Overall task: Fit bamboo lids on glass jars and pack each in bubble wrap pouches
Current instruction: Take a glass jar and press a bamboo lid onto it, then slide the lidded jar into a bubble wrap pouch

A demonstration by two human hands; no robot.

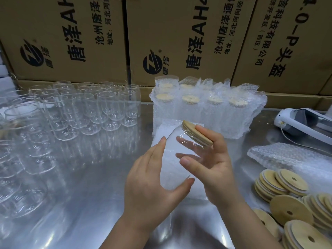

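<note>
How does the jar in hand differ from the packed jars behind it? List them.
The held jar is bare, the packed jars sit in bubble wrap pouches. The held jar is tilted between left hand and right hand; the packed jars stand upright. Both carry bamboo lids.

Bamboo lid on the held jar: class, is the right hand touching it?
Touching. The head view shows fingers of the right hand lying on the bamboo lid, no gap.

Bamboo lids (296, 212) cut off bottom-right; leftmost glass jars (10, 159) cut off.

Glossy glass jar (169, 161), bamboo lid (190, 130) (matt)
</note>
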